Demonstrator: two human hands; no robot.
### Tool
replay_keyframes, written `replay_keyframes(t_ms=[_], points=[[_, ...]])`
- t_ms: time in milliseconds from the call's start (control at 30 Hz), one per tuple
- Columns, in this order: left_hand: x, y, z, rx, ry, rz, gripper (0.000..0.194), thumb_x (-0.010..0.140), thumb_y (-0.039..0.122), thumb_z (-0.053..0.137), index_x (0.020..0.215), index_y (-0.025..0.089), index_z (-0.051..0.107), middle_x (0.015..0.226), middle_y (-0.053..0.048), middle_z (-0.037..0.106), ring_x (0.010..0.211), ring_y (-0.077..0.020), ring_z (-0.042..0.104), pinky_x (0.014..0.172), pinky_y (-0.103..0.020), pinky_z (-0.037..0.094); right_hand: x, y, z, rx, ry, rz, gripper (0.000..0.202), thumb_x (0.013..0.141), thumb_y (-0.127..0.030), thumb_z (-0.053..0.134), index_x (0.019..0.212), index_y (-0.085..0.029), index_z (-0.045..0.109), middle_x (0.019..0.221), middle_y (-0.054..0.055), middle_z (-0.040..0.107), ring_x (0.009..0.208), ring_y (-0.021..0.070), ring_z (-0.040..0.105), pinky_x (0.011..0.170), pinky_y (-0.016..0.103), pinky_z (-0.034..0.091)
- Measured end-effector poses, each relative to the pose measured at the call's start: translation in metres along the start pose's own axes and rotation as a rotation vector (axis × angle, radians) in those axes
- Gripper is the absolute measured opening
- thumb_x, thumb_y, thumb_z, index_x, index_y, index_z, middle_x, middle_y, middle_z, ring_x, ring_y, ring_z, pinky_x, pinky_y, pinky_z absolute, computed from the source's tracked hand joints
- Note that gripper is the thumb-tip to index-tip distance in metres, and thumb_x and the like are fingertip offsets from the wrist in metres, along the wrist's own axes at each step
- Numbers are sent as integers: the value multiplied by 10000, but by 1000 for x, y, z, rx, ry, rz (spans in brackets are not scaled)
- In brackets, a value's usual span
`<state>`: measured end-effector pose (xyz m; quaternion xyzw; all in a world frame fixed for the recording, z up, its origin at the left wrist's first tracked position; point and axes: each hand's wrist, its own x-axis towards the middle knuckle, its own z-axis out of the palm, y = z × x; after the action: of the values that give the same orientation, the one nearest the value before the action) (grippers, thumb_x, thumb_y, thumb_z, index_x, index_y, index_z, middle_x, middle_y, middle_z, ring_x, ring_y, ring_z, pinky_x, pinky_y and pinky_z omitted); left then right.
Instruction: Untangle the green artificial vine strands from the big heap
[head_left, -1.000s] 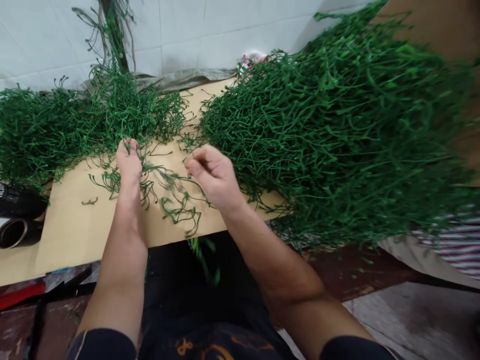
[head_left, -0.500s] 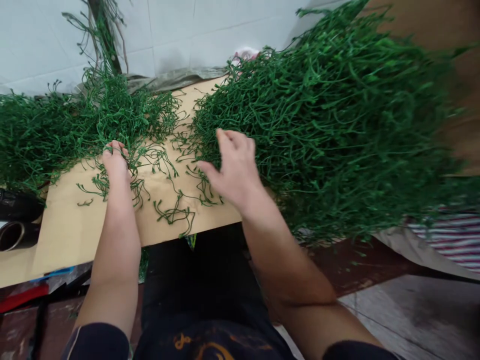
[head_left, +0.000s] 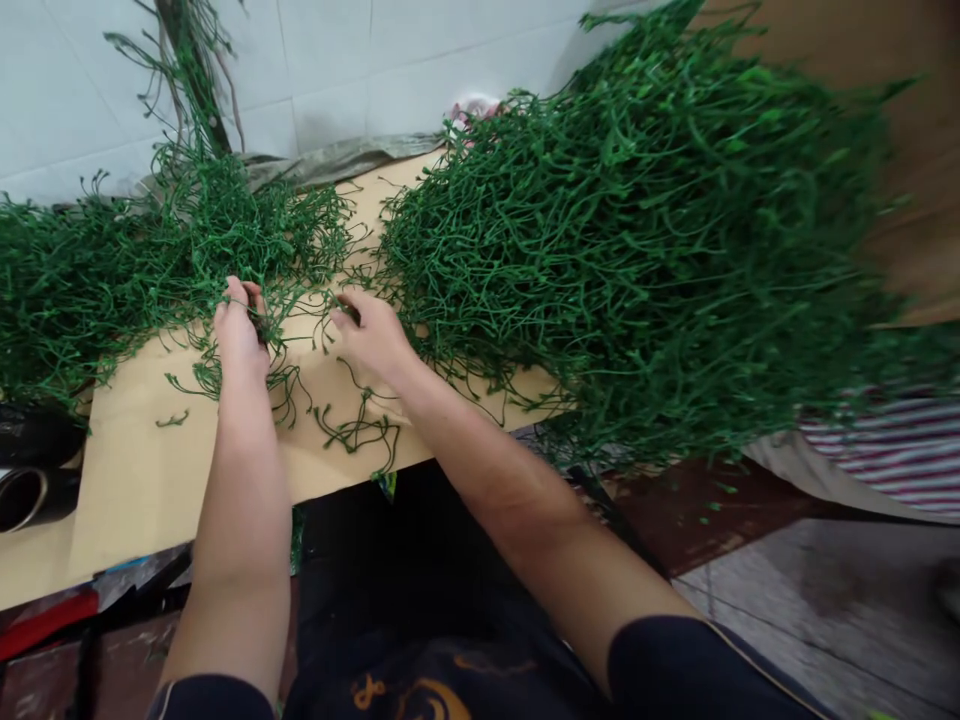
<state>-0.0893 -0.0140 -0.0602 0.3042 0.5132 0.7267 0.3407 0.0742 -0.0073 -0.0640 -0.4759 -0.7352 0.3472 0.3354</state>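
Left hand: While your curled fingers are holding green stems, a light pinch is probably limiting tangles.
Right hand: You are holding it half-curled; any grip isn't showing clearly.
Cardboard: Lying beneath the stems.

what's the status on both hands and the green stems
Left hand holding green stems. Right hand close by, grip unclear. Loose stems scattered on tan board, nearer the body.
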Motion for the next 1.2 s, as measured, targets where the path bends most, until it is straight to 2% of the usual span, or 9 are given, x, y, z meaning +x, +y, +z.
replay_keyframes(t_ms=[100,200,300,433,533,733,967,1067,1200], points=[[-12,10,3,114,-193,-91,556,694,716,500,687,162,552,610,2,460,518,-77,409,446,-208,318,4,4,-9,-8,99,-22,263,829,-283,493,1004,-122,604,940,102,644,881,203,584,793,346,451],[-24,14,6,385,-465,-58,446,561,554,735,722,160,598,616,20,498,568,-86,458,536,-213,384,6,2,-15,14,117,-28,266,793,-286,543,1001,-127,587,831,61,619,761,164,556,717,313,434],[-28,12,10,582,-558,-27,349,528,407,779,651,150,576,628,25,554,622,-105,509,620,-234,427,4,-1,-21,88,97,-25,262,776,-250,557,1008,-130,561,737,13,566,653,115,496,656,276,396],[-24,5,10,578,-455,48,194,681,313,657,653,152,552,629,20,573,659,-113,547,713,-246,450,1,2,-27,167,82,-7,227,786,-254,546,977,-131,540,664,-23,493,596,90,430,611,254,347],[-20,0,10,527,-429,69,122,742,254,598,698,161,531,668,16,573,688,-107,571,760,-242,457,-1,5,-31,149,44,-14,143,796,-290,539,777,-149,522,621,-32,450,579,82,387,580,247,297],[-9,-15,9,598,-305,112,141,820,283,530,736,182,478,633,24,485,547,-100,519,654,-270,473,-10,4,-36,121,-14,-116,253,847,-262,442,616,-162,470,556,-39,361,551,80,320,563,253,238],[5,-34,-2,784,-223,348,106,773,294,561,796,190,562,709,0,589,824,-167,603,782,-278,462,-39,-7,-33,103,90,-164,252,825,-251,445,585,-175,418,580,-20,400,588,93,369,589,257,279],[13,-30,-19,764,-40,371,57,726,240,590,735,195,556,697,2,591,831,-167,601,775,-256,450,-60,-12,-54,181,148,-196,268,838,-270,426,584,-187,397,589,-9,427,600,102,412,588,258,328],[15,-14,-30,648,213,347,96,720,212,596,671,185,518,629,15,546,657,-135,542,679,-238,431,-79,-13,-103,125,416,-232,320,884,-365,388,612,-201,427,606,6,437,606,118,442,608,283,390]])
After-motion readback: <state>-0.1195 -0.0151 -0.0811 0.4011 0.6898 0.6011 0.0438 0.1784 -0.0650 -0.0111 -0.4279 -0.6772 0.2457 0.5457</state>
